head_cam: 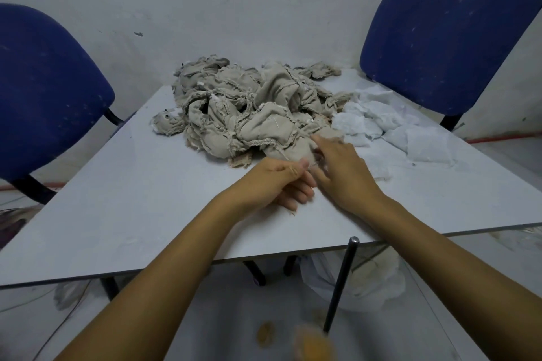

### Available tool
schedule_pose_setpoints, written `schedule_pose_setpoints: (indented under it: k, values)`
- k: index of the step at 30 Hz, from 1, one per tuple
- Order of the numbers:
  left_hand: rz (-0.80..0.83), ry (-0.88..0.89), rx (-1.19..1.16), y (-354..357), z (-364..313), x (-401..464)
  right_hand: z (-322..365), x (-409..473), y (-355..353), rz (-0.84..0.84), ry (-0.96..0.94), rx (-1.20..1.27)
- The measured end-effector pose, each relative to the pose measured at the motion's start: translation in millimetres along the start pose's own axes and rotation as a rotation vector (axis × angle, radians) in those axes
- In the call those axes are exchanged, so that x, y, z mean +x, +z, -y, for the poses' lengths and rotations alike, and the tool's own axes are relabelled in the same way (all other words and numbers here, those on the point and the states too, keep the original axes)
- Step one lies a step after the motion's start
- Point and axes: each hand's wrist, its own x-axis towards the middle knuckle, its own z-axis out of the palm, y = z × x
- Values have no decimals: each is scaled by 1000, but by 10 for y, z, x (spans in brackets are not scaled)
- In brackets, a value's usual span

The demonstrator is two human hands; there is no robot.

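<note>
- Pale, scuffed wall behind; a grey table point(146, 199) pushed up against it, a blue chair point(44, 91) on the left and a second blue chair point(448, 29) on the right
- heap of beige scraps point(234, 102) piled at the far middle of the table; its nearest scrap point(278, 149) lies at the front edge of the heap, right under the hands
- left hand point(275, 182) has thumb and forefinger pressed together at that scrap's near edge, apparently on a loose thread or the hem; right hand point(343, 173) lies beside it, fingers stretched out flat on the cloth
- likely light, limp and frayed; threads may pull loose, so a hem or corner is the better hold
- white scraps point(390, 126) touch the heap's right side and could drag along; a black rod point(343, 278) leans below the table's near edge
</note>
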Motion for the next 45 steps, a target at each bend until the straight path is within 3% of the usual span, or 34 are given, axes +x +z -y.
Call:
schedule_pose_setpoints:
  k: [5,8,15,19,27,30,33,35,38,40,43,45]
  values:
    - [-405,19,57,-61,102,83,26,2,-18,-61,-17,-35]
    - [-547,-32,20,-107,102,102,36,-12,-30,-9,-106,29]
    - [-578,-77,-114,-131,33,164,95,-110,-117,126,-277,282]
    - [-644,-55,-82,-156,82,176,120,-141,-169,96,-193,484]
    - [-810,50,-163,-166,147,199,99,-96,-240,82,-130,418]
    - [-775,46,150,-168,110,170,55,-134,-199,102,-160,218]
    - [-899,417,951,-76,57,58,56,-163,-210,113,-204,326]
    - [-682,562,1089,-15,3,39,65,-162,-243,178,-203,459]
    - [-247,375,897,-25,-3,55,46,-157,-213,44,-138,401]
    - [-189,304,873,-61,20,68,-2,-153,-168,-94,-96,205]
    - [-186,260,787,-116,39,55,-78,-145,-110,-20,-79,-19]
    - [-168,218,683,-177,37,55,-69,-160,-124,-28,-116,4]
